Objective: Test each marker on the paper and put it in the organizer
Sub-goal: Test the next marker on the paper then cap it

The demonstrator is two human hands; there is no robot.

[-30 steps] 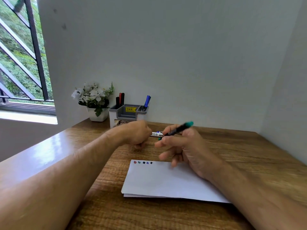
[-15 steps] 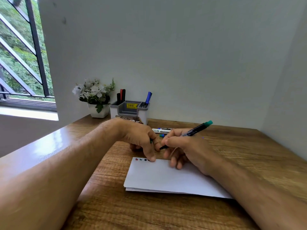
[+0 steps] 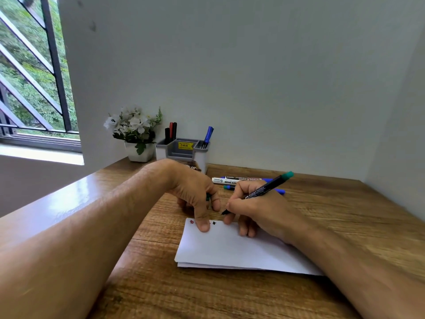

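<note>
the right hand [image 3: 257,210] holds a thin black marker [image 3: 264,191] with a green end. the thumb and first fingers pinch it low down, near the tip, the way you hold a pen to write. the green end points up and to the right. the dark tip points down and left and sits just above the top edge of the white paper [image 3: 230,249]. i cannot tell if the tip touches the paper. the other fingers of this hand are curled under and rest on the paper.

the left hand [image 3: 195,192] is curled too. one finger reaches down and presses on the top of the paper, next to some small colour marks, one red and one dark. a small bit of green shows between its curled fingers, maybe a cap, but it is too small to be sure.

the paper lies flat on the wooden desk [image 3: 161,295]. behind the hands, a few more markers [image 3: 236,180] lie on the desk. the grey organizer [image 3: 184,149] stands at the back by the wall, with a blue marker [image 3: 208,134] on its right side and red and black ones on its left. a small pot of white flowers [image 3: 135,132] stands just beside it.
</note>
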